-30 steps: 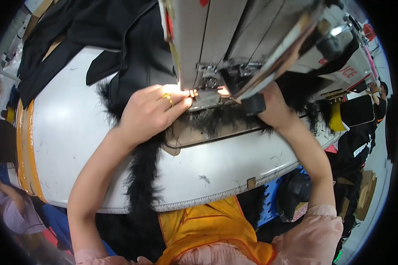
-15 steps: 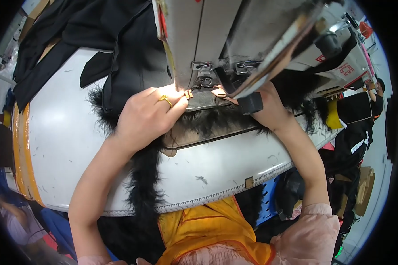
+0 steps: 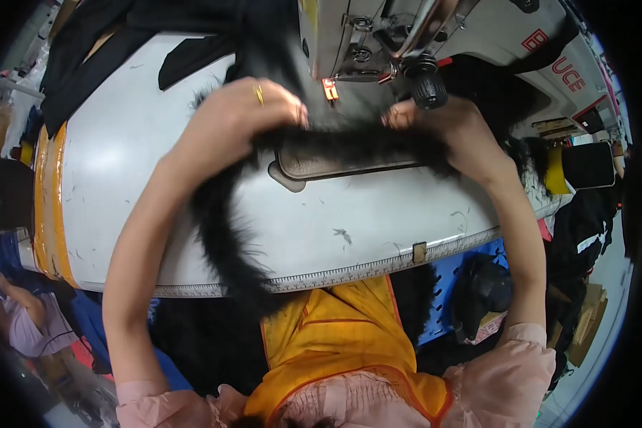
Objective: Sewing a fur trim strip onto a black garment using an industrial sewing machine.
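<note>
A long strip of black fur trim [image 3: 349, 146] stretches between my two hands, just in front of a sewing machine [image 3: 389, 36]. My left hand [image 3: 239, 118], with a gold ring, pinches the trim's left part. From there its tail [image 3: 225, 242] hangs down over the table's front edge. My right hand [image 3: 449, 128] grips the other side, its fingers partly behind a black knob [image 3: 424, 82]. Behind the trim, the orange-lit presser foot [image 3: 330, 90] stands apart from both hands. Black fabric [image 3: 267, 50] lies beyond my left hand; blur hides its join with the fur.
The white sewing table [image 3: 114, 200] has a measuring tape [image 3: 335, 274] along its front edge and orange tape at the left. Black garments [image 3: 100, 57] lie at the back left. A blue crate [image 3: 453, 285] sits below on the right. Another person's arm [image 3: 25, 303] shows at lower left.
The trim has come nearer me, away from the presser foot, with both hands lifting and pulling it. My hands have spread slightly apart. The view has also shifted.
</note>
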`<action>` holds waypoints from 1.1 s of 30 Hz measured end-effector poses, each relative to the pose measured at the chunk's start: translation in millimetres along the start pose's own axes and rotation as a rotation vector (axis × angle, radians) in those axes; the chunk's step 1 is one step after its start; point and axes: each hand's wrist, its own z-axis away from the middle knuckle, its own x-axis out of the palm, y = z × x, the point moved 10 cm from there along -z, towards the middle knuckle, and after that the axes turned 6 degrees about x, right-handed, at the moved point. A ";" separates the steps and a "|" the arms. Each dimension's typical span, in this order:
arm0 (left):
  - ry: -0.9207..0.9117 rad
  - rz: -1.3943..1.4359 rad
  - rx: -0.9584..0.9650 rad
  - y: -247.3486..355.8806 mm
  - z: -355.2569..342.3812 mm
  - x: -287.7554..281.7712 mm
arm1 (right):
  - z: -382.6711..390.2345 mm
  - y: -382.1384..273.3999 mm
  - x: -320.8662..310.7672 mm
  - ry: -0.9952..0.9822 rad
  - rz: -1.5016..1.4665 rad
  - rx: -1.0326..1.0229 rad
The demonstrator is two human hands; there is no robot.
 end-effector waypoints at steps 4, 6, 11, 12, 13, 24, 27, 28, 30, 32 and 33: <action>0.018 -0.104 -0.032 38.6 10.5 6.7 | 6.7 -43.2 1.2 -0.173 0.034 0.066; 0.020 -0.232 0.008 43.9 6.0 3.4 | -5.5 -57.6 2.0 -0.119 0.153 0.029; 0.023 -0.276 0.033 49.0 11.0 -0.1 | -17.9 -51.8 27.8 0.024 0.371 0.044; 0.013 -0.270 0.005 46.2 17.5 -3.5 | -17.9 -51.1 26.8 0.053 0.371 0.052; 0.000 -0.290 0.003 47.4 21.7 -5.5 | -18.6 -54.8 24.6 0.084 0.413 0.038; 0.062 -0.310 0.097 17.8 -9.7 9.6 | -2.4 -7.3 18.3 0.132 0.525 0.095; 0.070 -0.260 0.026 19.0 -8.7 6.2 | 5.8 -1.1 14.2 0.229 0.443 0.149; 0.073 -0.258 0.013 20.4 -10.1 6.8 | 9.1 1.7 13.0 0.236 0.386 0.157; 0.074 -0.316 0.024 21.4 -13.7 2.8 | 7.0 -4.9 12.4 0.246 0.543 0.116; 0.085 -0.398 0.048 24.5 -15.6 3.1 | 8.5 4.7 6.4 0.266 0.331 0.229; 0.092 -0.401 0.030 22.9 -18.3 3.7 | 8.1 9.1 8.5 0.273 0.295 0.252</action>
